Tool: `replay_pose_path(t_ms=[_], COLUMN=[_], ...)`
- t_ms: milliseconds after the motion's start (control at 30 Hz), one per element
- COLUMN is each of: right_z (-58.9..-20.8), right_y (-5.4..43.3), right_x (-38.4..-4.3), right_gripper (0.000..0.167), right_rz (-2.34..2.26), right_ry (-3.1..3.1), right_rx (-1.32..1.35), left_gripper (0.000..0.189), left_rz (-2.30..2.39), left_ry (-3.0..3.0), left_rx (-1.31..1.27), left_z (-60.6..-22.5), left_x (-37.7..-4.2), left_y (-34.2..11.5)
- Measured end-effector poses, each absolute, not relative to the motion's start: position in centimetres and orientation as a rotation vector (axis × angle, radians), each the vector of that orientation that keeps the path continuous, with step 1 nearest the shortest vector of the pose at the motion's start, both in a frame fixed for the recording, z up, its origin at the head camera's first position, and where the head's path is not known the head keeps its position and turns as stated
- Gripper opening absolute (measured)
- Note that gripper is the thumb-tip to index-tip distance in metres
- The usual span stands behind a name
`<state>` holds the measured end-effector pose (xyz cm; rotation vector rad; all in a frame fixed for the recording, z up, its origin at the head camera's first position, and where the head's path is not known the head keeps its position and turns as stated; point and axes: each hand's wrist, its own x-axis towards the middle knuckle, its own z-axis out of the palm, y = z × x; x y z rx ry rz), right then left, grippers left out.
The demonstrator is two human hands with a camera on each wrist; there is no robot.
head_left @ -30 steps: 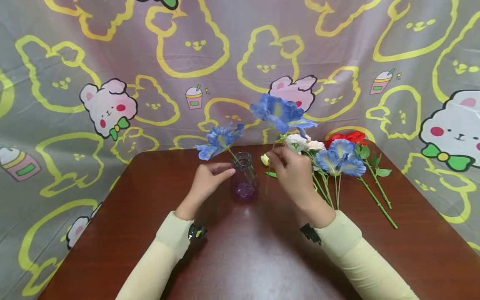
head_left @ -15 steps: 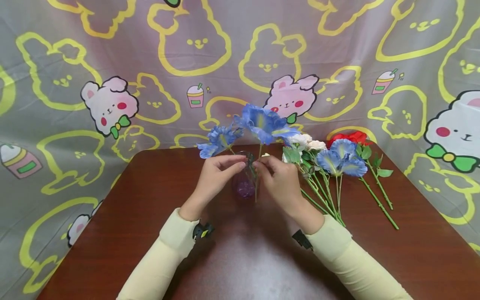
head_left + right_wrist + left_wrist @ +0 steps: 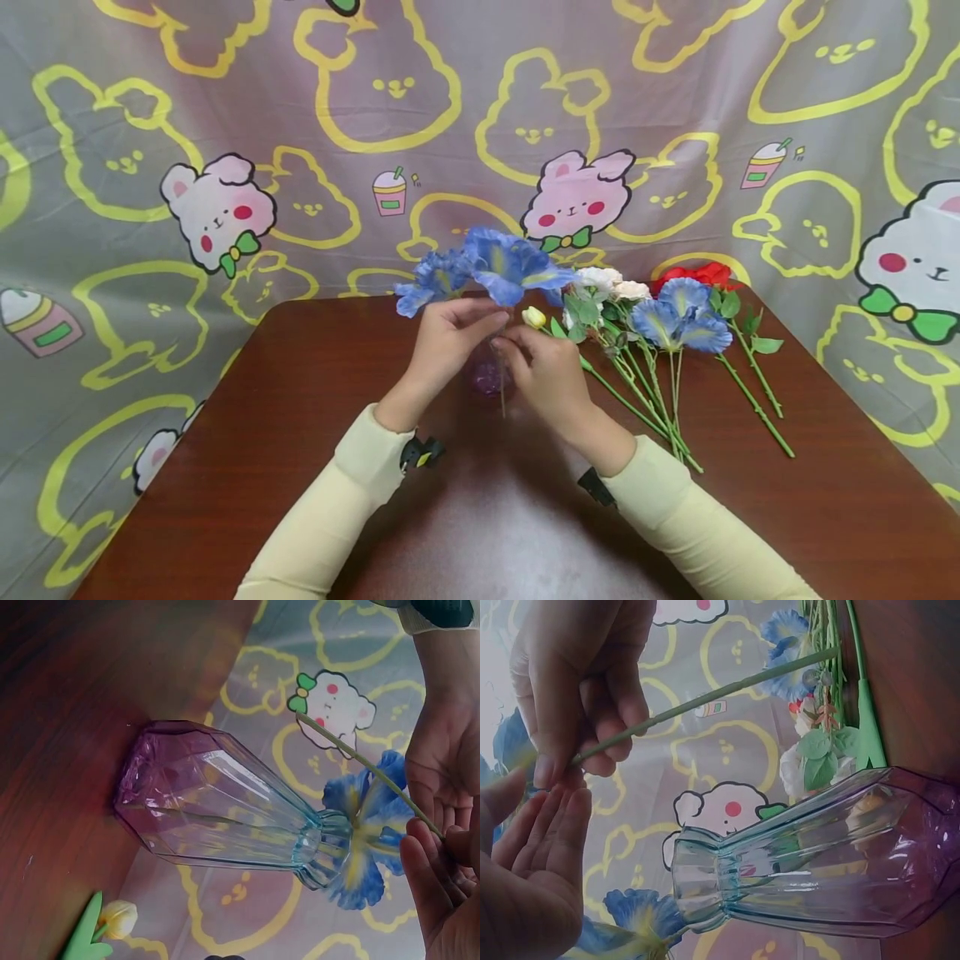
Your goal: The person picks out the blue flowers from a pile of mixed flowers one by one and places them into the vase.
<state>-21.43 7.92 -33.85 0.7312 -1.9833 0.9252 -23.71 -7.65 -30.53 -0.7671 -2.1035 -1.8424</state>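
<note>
A faceted glass vase (image 3: 489, 379), purple at the base and bluish at the neck, stands upright on the table with one blue flower (image 3: 431, 283) in it. My right hand (image 3: 551, 379) pinches the thin green stem (image 3: 705, 697) of another blue flower (image 3: 506, 265) between thumb and fingers. That stem's lower end hangs free in front of the vase, outside it. My left hand (image 3: 446, 346) is close by, its fingers fairly straight beside the upper stem. Whether they touch the stem is hard to tell. In the head view, both hands cover the vase's neck.
To the right lie several flowers: white roses (image 3: 600, 282), a blue flower (image 3: 682, 317), red blooms (image 3: 697, 277) and a yellow tulip (image 3: 534, 317). Their stems spread across the brown table (image 3: 300, 400). A patterned curtain (image 3: 420, 67) hangs behind the table.
My right hand has brought the blue flower leftward and lower, in front of the vase. My left hand has shifted right toward its stem. The yellow tulip is now more exposed.
</note>
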Motion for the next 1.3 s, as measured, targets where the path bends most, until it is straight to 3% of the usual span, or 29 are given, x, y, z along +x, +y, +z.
replay_pose_path(t_ms=[700, 1300], right_z=[-34.0, -35.0], right_y=[8.3, 9.9], right_x=[-21.5, -23.2], right_gripper=[0.01, 0.037], right_rz=[0.96, 1.084], right_ry=[-1.975, -2.272], right_rx=[0.737, 0.547], left_gripper=[0.016, 0.015], left_rz=[-1.862, -1.868], left_ry=[-2.11, -1.902], left_rx=[-0.745, -0.832], left_z=[-29.2, -23.9], left_x=[-24.1, -24.0], left_y=[-6.8, -6.4])
